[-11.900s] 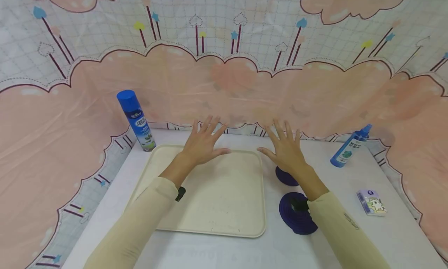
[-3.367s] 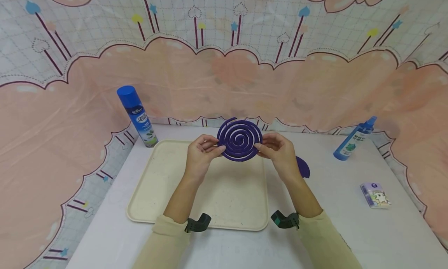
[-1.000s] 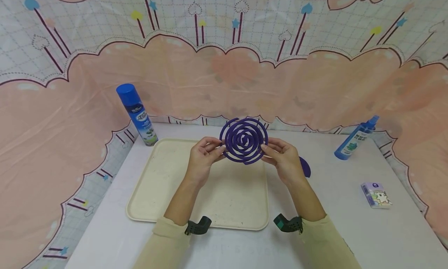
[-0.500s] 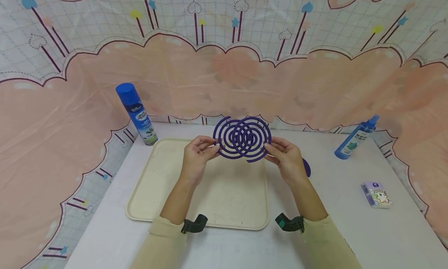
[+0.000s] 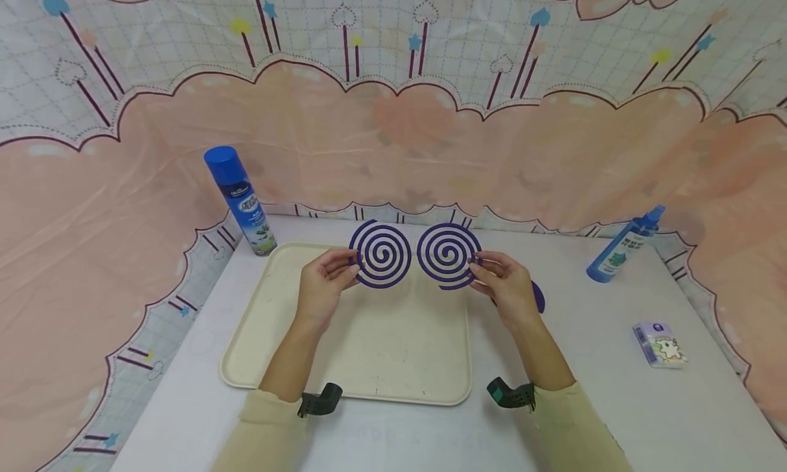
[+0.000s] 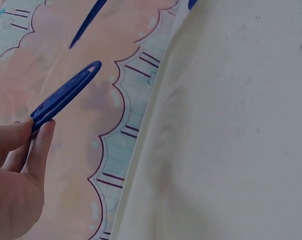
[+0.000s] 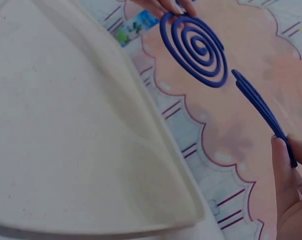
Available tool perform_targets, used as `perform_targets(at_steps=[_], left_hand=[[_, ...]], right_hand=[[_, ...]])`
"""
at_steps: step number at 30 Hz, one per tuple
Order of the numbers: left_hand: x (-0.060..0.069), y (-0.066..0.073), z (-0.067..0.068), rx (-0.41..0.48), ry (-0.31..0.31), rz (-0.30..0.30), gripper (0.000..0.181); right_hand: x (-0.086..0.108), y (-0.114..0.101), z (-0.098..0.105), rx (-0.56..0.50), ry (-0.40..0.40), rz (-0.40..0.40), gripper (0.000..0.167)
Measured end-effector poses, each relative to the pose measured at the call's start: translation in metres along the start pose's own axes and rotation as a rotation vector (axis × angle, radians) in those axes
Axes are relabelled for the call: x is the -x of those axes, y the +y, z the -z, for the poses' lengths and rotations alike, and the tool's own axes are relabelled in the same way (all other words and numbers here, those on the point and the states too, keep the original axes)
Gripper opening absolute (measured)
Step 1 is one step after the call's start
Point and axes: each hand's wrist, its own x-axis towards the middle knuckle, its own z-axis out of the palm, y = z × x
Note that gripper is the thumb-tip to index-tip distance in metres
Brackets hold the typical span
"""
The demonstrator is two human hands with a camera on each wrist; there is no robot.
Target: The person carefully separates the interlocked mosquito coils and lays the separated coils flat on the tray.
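In the head view my left hand (image 5: 321,287) pinches a dark blue mosquito coil (image 5: 382,253) at its left edge. My right hand (image 5: 505,291) pinches a second mosquito coil (image 5: 447,253) at its right edge. Both coils are raised above the far part of a cream tray (image 5: 393,349), faces toward the head camera, with a narrow gap between them. The left wrist view shows one coil (image 6: 66,95) nearly edge-on between thumb and fingers. From the right wrist, the right-hand coil (image 7: 263,112) also looks edge-on, and the left-hand coil (image 7: 200,47) shows its spiral.
Partly hidden behind the right hand, another dark blue round piece (image 5: 538,297) lies on the white table (image 5: 590,404). A blue spray can (image 5: 241,202) stands at the back left. At the right are a blue spray bottle (image 5: 624,248) and a small patterned box (image 5: 660,345).
The coils came off the table and were held together as one disc. Over the last second they slid across each other and came apart, the left hand moving left.
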Motion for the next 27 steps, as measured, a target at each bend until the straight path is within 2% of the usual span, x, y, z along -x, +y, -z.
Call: perform_targets(at_steps=[2, 7, 11, 16, 21, 27], left_hand=[[0.000, -0.002, 0.006, -0.020, 0.018, 0.015, 0.032], [-0.001, -0.004, 0.017, -0.072, 0.058, 0.048, 0.032], [-0.003, -0.002, 0.025, -0.126, 0.080, 0.087, 0.033], [-0.007, -0.002, 0.038, -0.249, 0.073, 0.128, 0.033], [-0.013, -0.002, 0.051, -0.400, 0.056, 0.136, 0.030], [-0.025, -0.007, 0.063, -0.473, 0.029, 0.140, 0.031]], right_hand=[[-0.002, 0.006, 0.003, 0.044, 0.000, -0.007, 0.024], [-0.005, 0.019, 0.007, 0.131, -0.026, -0.040, 0.039], [-0.007, 0.028, 0.007, 0.170, -0.052, -0.064, 0.043], [-0.010, 0.039, 0.003, 0.248, -0.084, -0.074, 0.043], [-0.014, 0.046, -0.008, 0.319, -0.108, -0.073, 0.040], [-0.023, 0.046, -0.025, 0.335, -0.149, -0.056, 0.038]])
